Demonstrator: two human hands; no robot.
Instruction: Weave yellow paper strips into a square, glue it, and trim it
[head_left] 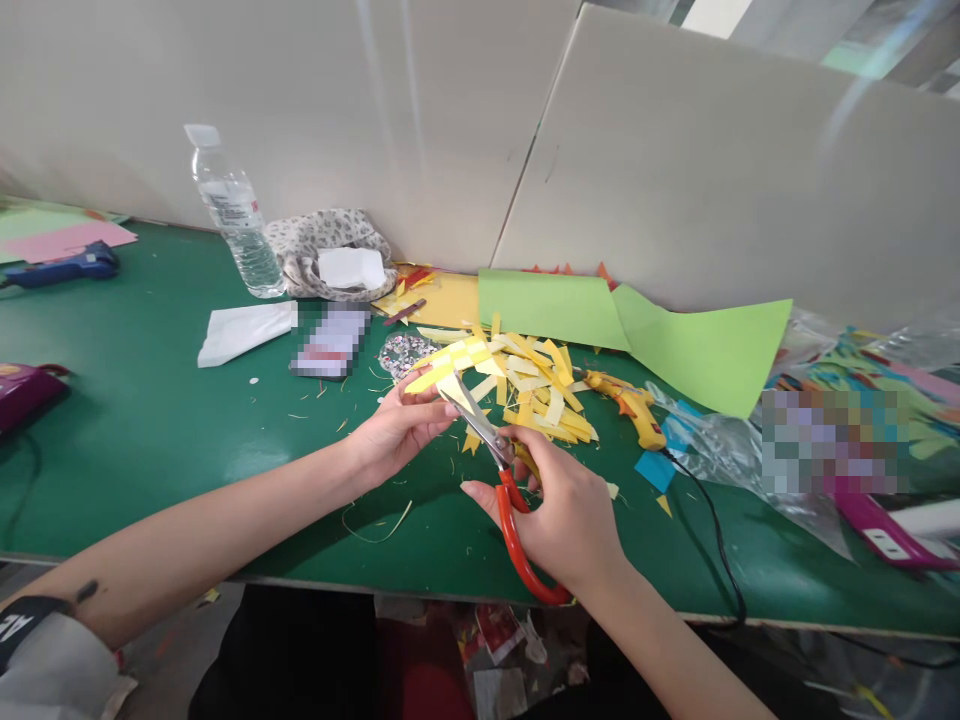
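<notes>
My left hand (pixel 401 430) pinches a woven yellow paper piece (pixel 454 360) of light and dark strips. In my right hand (pixel 566 505) are scissors (pixel 517 545) with red handles, their metal blades pointing up and left. The blade tips meet the lower edge of the woven piece, close to my left fingertips. Behind the scissors lies a heap of cut yellow paper strips (pixel 551 395). Something yellow shows between my right fingers; I cannot make out what it is. A clear bag of shiny sequins (pixel 405 353) sits just behind my left hand.
A yellow glue gun (pixel 630 405) with a black cord lies to the right. Green paper sheets (pixel 555 305) rest against the wall. A water bottle (pixel 236 220), a phone (pixel 331 340) and a tissue (pixel 244 332) stand or lie at the back left. Plastic bags (pixel 735 465) spread on the right.
</notes>
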